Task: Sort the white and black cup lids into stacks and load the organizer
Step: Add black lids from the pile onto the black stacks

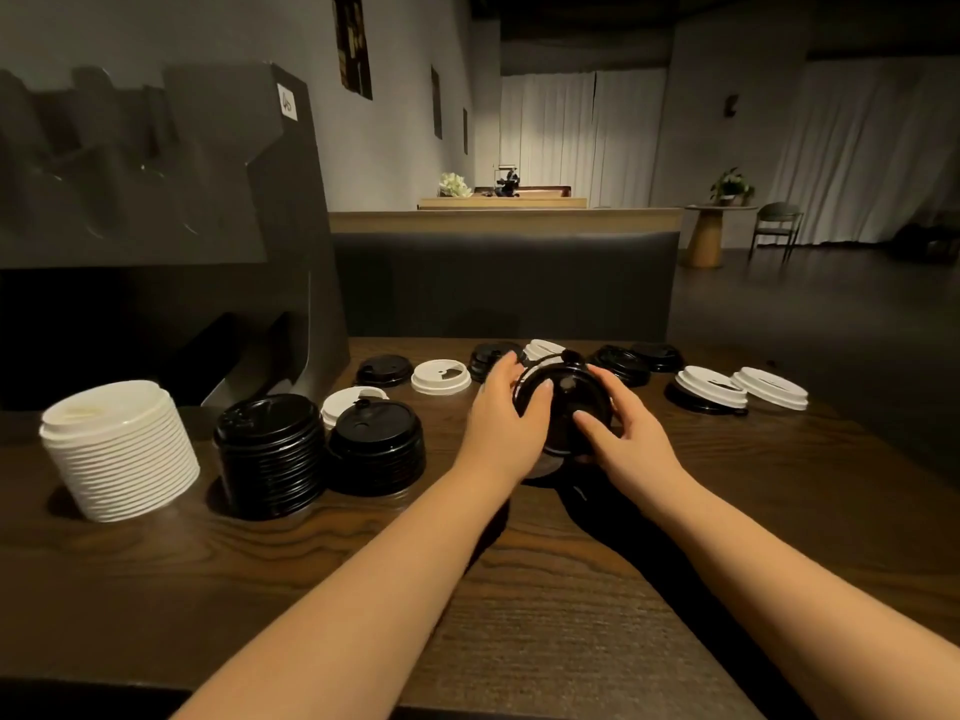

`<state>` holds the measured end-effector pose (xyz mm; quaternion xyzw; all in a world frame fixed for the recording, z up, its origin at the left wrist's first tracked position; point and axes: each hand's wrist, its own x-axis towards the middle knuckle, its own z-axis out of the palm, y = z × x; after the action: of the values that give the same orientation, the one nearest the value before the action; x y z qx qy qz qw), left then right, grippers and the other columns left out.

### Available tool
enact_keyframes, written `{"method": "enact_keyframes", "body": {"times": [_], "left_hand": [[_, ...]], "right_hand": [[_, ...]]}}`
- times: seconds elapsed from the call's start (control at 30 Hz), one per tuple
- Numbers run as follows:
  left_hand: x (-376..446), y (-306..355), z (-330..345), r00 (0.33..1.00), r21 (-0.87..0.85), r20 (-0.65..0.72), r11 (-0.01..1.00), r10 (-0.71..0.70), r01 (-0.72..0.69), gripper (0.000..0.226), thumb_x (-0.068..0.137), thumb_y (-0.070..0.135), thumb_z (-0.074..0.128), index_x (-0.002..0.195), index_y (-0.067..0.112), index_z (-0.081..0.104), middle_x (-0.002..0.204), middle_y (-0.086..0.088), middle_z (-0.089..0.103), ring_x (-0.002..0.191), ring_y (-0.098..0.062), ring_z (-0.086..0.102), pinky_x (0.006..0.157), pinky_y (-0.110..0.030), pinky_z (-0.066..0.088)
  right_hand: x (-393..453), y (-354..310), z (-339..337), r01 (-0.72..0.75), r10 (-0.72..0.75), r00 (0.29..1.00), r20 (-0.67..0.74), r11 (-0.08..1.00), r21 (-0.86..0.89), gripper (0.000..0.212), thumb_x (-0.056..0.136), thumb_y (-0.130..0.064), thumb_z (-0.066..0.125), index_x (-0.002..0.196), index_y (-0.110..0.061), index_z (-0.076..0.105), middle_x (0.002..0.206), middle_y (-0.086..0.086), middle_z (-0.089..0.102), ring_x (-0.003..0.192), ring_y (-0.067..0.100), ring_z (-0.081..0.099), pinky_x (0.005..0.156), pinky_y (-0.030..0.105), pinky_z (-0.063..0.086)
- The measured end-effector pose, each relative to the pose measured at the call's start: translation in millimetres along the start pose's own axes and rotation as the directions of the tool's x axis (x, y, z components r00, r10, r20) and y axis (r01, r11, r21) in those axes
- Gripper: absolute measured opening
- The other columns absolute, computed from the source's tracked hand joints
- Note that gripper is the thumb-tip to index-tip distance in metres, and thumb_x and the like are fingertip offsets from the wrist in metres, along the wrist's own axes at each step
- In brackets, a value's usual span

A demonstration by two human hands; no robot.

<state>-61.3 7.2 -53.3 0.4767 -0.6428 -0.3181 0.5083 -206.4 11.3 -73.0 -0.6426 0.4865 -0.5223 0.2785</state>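
Both hands hold a small stack of black lids (pixel 563 407) tilted up toward me at the table's middle. My left hand (pixel 506 413) grips its left side and my right hand (pixel 626 433) grips its right side. A tall white lid stack (pixel 119 449) stands at the left. Two black lid stacks (pixel 267 449) (pixel 376 444) stand beside it. The dark organizer (pixel 171 200) rises at the back left. Loose white lids (pixel 440 376) (pixel 771 388) and black lids (pixel 383 370) (pixel 657 356) lie along the far edge.
The wooden table (pixel 519 589) ends just behind the loose lids, with a dark bench back (pixel 498 283) beyond. A white lid (pixel 710 386) sits on a black lid at the right. Another white lid (pixel 345 405) peeks out behind the shorter black stack.
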Motion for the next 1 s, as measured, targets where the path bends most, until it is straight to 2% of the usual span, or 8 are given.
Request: {"method": "enact_keyframes", "body": {"times": [0.17, 0.3, 0.37, 0.47, 0.63, 0.7, 0.8, 1.0], "left_hand": [[-6.9, 7.6, -45.3, 0.968, 0.441, -0.201, 0.896, 0.148, -0.046, 0.056, 0.097, 0.025, 0.045, 0.149, 0.016, 0.025, 0.154, -0.002, 0.027, 0.144, -0.017, 0.016, 0.116, -0.036, 0.018], [-21.6, -16.5, -58.5, 0.977, 0.832, -0.212, 0.528, 0.019, 0.17, 0.062, 0.096, 0.036, 0.041, 0.149, 0.012, 0.021, 0.158, -0.007, 0.016, 0.147, -0.024, 0.0, 0.117, -0.048, -0.004], [-25.1, -27.0, -56.9, 0.982, 0.875, -0.177, 0.446, -0.071, 0.19, 0.059, 0.097, 0.039, 0.039, 0.149, 0.016, 0.024, 0.158, -0.003, 0.019, 0.147, -0.022, 0.006, 0.113, -0.058, -0.004], [-22.8, -34.2, -53.8, 0.995, 0.83, -0.09, 0.551, -0.032, 0.093, 0.05, 0.098, 0.035, 0.04, 0.146, 0.024, 0.032, 0.155, 0.005, 0.026, 0.145, -0.015, 0.015, 0.113, -0.059, -0.001], [-26.4, -43.5, -48.2, 0.965, 0.53, 0.052, 0.812, 0.259, -0.246, 0.043, 0.088, 0.029, 0.063, 0.13, 0.026, 0.054, 0.136, 0.009, 0.051, 0.131, -0.009, 0.039, 0.116, -0.045, 0.022], [-26.1, -44.3, -49.0, 0.975, 0.408, 0.014, 0.889, 0.222, -0.208, 0.065, 0.08, 0.034, 0.073, 0.137, 0.025, 0.044, 0.146, 0.007, 0.038, 0.137, -0.011, 0.028, 0.116, -0.038, 0.023], [-24.6, -42.8, -55.6, 0.997, 0.325, 0.04, 0.945, -0.058, 0.042, 0.1, 0.071, 0.043, 0.078, 0.149, 0.025, 0.018, 0.156, 0.004, 0.02, 0.143, -0.016, 0.017, 0.117, -0.036, 0.021], [-23.4, -44.7, -57.1, 0.989, 0.176, 0.071, 0.977, -0.133, 0.119, 0.103, 0.068, 0.031, 0.084, 0.148, 0.025, 0.018, 0.149, 0.005, 0.036, 0.135, -0.013, 0.035, 0.094, -0.018, 0.029]], "right_hand": [[18.0, -22.9, 31.0, -0.133, 0.163, 0.985, -0.062, 0.934, 0.332, 0.029, 0.094, -0.015, 0.055, 0.121, -0.024, 0.048, 0.118, -0.006, 0.054, 0.11, 0.014, 0.056, 0.085, 0.035, 0.055], [20.1, -22.0, 60.5, -0.202, 0.272, 0.954, -0.123, 0.892, 0.405, 0.046, 0.095, -0.016, 0.055, 0.138, -0.011, 0.041, 0.129, 0.005, 0.053, 0.118, 0.022, 0.054, 0.059, 0.013, 0.053], [12.9, -16.6, 65.1, -0.214, 0.288, 0.945, -0.155, 0.902, 0.374, 0.046, 0.096, -0.018, 0.053, 0.14, -0.013, 0.04, 0.13, 0.001, 0.048, 0.123, 0.018, 0.047, 0.071, 0.012, 0.053], [10.9, -8.3, 61.3, -0.198, 0.283, 0.943, -0.176, 0.901, 0.385, 0.042, 0.096, -0.023, 0.051, 0.138, -0.021, 0.046, 0.137, 0.001, 0.049, 0.128, 0.021, 0.045, 0.105, 0.042, 0.043], [12.6, -7.9, 42.2, -0.245, 0.436, 0.879, -0.194, 0.762, 0.6, 0.045, 0.097, -0.023, 0.05, 0.141, -0.019, 0.039, 0.135, 0.006, 0.05, 0.115, 0.025, 0.056, 0.088, 0.039, 0.053], [11.7, -10.6, 37.5, -0.257, 0.451, 0.877, -0.165, 0.731, 0.632, 0.04, 0.097, -0.022, 0.051, 0.136, -0.016, 0.044, 0.123, 0.005, 0.055, 0.098, 0.02, 0.061, 0.069, 0.029, 0.052], [11.3, -16.2, 38.9, -0.306, 0.451, 0.891, -0.045, 0.672, 0.674, 0.035, 0.094, -0.013, 0.056, 0.128, -0.014, 0.051, 0.103, 0.003, 0.061, 0.084, 0.014, 0.061, 0.068, 0.026, 0.051], [3.0, -16.6, 53.8, -0.263, 0.283, 0.959, 0.02, 0.859, 0.439, 0.038, 0.086, -0.016, 0.067, 0.123, -0.019, 0.058, 0.113, 0.001, 0.064, 0.106, 0.016, 0.061, 0.072, 0.021, 0.05]]}}
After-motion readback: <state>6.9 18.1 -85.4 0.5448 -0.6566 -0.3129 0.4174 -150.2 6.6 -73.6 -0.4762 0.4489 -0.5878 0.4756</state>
